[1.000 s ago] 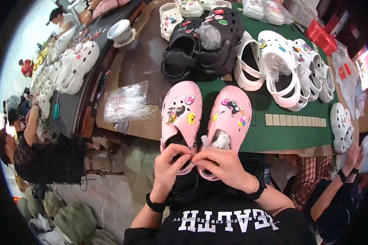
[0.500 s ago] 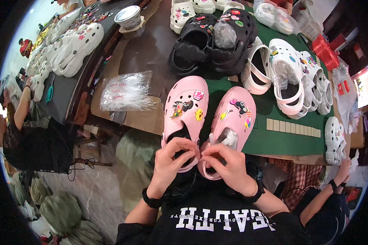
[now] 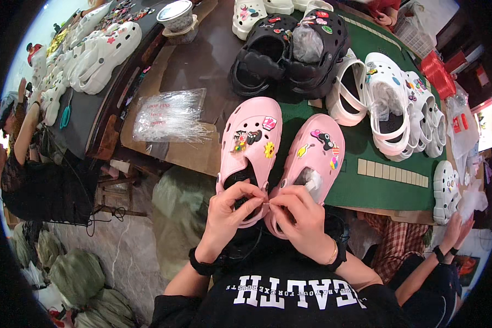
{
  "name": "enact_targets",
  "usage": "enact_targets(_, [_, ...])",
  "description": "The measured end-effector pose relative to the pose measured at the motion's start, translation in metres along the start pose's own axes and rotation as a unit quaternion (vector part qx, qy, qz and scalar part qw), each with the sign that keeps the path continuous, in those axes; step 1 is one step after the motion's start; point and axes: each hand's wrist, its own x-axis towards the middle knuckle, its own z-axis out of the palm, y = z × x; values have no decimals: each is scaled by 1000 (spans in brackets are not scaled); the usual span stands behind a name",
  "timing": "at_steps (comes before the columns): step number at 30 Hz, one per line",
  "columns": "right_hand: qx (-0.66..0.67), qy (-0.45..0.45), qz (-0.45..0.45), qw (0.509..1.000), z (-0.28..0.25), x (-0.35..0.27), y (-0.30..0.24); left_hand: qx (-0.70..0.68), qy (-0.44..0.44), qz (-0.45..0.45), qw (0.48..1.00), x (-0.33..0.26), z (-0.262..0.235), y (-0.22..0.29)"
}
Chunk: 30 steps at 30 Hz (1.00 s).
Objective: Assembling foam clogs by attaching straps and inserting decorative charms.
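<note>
- A person's left hand [image 3: 232,210] and right hand [image 3: 299,216] meet at the near edge of the desk [image 3: 202,60], fingertips pinched together over the heel ends of two pink clogs [image 3: 281,158].
- Both hands are closed in a fine pinch; a thin pale sliver shows between the fingertips, too small to identify with certainty.
- The pink clogs lie side by side, toes pointing far, heels overhanging the desk edge toward the person. Each carries small coloured charms [image 3: 254,138] on its upper.
- The left clog rests partly on bare brown board, the right one on the green mat [image 3: 385,188].
- A clear plastic bag [image 3: 172,116] of thin fasteners lies just left of the pink pair, within easy reach.
- Farther away sit a pair of black clogs [image 3: 290,52], stuffed with clear wrapping, and to the right a row of white clogs [image 3: 391,106] with charms.
- More white clogs [image 3: 101,49] line a second surface at far left, beside a round tin [image 3: 176,12].
- Another person's hands [image 3: 456,232] work at the right edge; a further person sits at far left.
- Judged from the grip, the step is joining the two heels. It goes best with the heels pressed tight together, the fingertips kept close to the joint, and the pair held steady against the desk edge so neither clog twists.
</note>
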Motion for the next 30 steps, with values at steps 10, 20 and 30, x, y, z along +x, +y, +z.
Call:
enact_targets(10, [-12,-3,-12,1000,1,0,3,9,-6,6,1000,0,-1,-4])
enact_targets(20, [-19,-10,-15,1000,1,2,2,39,-9,37,999,1,-1,-7])
enact_targets(30, [-20,-13,-20,1000,1,2,2,64,-12,52,997,1,-1,-6])
